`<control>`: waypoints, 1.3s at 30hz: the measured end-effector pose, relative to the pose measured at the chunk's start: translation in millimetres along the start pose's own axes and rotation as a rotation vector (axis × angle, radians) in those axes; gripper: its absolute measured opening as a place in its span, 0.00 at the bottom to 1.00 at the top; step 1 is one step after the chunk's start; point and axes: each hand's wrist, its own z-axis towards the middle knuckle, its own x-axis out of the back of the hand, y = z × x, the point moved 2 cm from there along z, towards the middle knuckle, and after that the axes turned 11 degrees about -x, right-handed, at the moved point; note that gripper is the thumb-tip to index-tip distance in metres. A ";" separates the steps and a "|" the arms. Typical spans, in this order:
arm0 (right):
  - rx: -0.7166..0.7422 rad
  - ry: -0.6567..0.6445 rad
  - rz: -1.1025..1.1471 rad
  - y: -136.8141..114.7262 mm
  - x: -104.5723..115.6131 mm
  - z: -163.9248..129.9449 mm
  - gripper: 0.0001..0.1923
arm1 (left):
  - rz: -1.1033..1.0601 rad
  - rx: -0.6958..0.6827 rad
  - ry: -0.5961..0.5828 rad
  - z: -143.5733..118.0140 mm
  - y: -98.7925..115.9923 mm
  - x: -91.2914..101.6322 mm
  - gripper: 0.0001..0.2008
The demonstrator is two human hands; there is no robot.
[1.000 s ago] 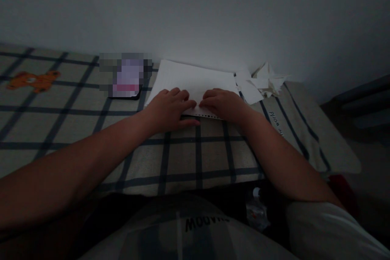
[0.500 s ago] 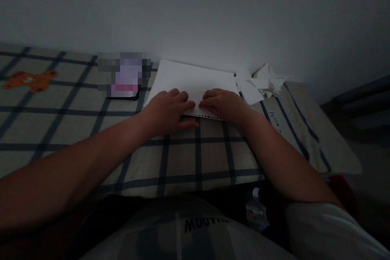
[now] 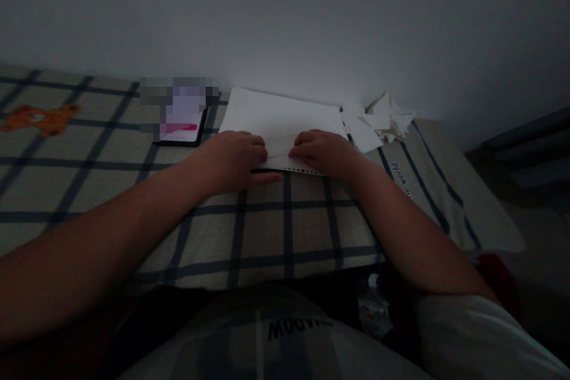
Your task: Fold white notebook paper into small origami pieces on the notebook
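A white sheet of paper (image 3: 280,116) with a row of punched holes along its near edge lies on a checked bedcover (image 3: 267,225) close to the wall. My left hand (image 3: 231,160) presses on the sheet's near left corner, fingers curled and thumb lying flat on the cloth. My right hand (image 3: 323,151) rests palm down on the near right part, fingertips pinching a small fold of the paper between the two hands. The light is dim.
A phone (image 3: 180,119) with a lit screen lies left of the sheet. Several folded and crumpled paper pieces (image 3: 383,119) sit at the right by the wall (image 3: 285,12). An orange animal print (image 3: 40,119) marks the cover at far left. The bed's edge drops off at the right.
My left hand has slid slightly left and its fingers have curled in along the paper's near edge. The right hand has stayed in place.
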 end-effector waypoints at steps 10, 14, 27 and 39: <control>0.000 0.009 0.002 -0.7 -1.6 -0.1 0.16 | 0.132 0.010 -0.082 1.7 4.5 -4.5 0.26; 0.000 -0.007 0.013 -0.9 -0.7 0.2 0.16 | 0.145 0.053 -0.114 1.5 4.9 1.1 0.27; 0.035 0.028 0.040 2.6 -5.4 1.2 0.16 | 0.141 0.092 -0.065 1.3 -1.8 1.9 0.28; -0.057 0.139 0.354 14.1 -22.2 14.3 0.15 | -0.002 0.114 0.190 3.6 -19.9 -18.3 0.21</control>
